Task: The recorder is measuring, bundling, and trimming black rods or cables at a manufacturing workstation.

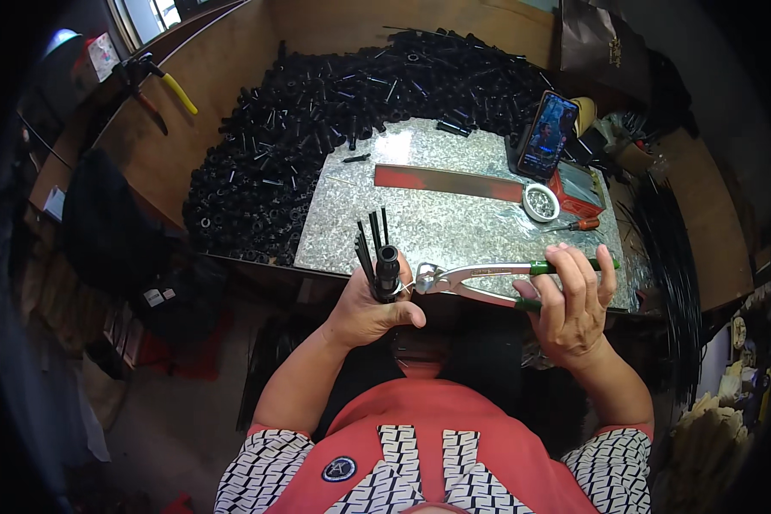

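Silver pincers [444, 278], green grips [541, 268], black tube [388, 274], speckled grey tabletop [454, 227], coral shirt [432, 437], black-and-white geometric-patterned sleeves [610, 467]

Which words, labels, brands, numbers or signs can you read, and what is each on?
None can be quoted.
Phone screen: marks too small to read.
Round shirt badge: too small to read.
Pliers: any marks on the metal too blurred.
Dark bag, upper right: gold-coloured emblem, no readable words.
White labels, left: any print too small.
Red box: any print too blurred.
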Demonstrator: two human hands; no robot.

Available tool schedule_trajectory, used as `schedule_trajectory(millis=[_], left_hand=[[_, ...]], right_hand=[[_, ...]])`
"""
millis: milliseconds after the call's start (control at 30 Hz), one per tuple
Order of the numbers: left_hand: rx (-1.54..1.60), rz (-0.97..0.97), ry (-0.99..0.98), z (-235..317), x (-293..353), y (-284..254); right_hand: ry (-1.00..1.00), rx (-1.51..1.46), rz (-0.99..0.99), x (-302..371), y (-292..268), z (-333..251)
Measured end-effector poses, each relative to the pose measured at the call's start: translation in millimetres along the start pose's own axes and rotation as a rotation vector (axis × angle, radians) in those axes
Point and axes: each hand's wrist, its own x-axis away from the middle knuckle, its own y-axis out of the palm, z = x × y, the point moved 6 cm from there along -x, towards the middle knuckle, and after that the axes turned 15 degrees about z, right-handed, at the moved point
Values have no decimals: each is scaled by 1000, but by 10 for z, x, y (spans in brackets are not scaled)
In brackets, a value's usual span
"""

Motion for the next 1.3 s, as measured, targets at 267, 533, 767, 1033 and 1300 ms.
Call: schedule_trajectory(millis=[267, 533, 767, 1033, 1300], left_hand=[[-46, 56, -34, 28, 0, 46], [-113, 54, 55, -19, -65, 57], [-115, 82, 55, -57, -89, 51], [-47, 83, 108, -70, -8, -10], [-137, 32, 133, -66, -42, 49]], right_hand=[[-25, -17, 1, -7, 18, -24], [-20, -84, -34, 12, 23, -13], [-46, -92, -52, 11, 10, -11], [211, -464, -318, 104, 132, 17], [36, -130, -44, 92, 66, 7]])
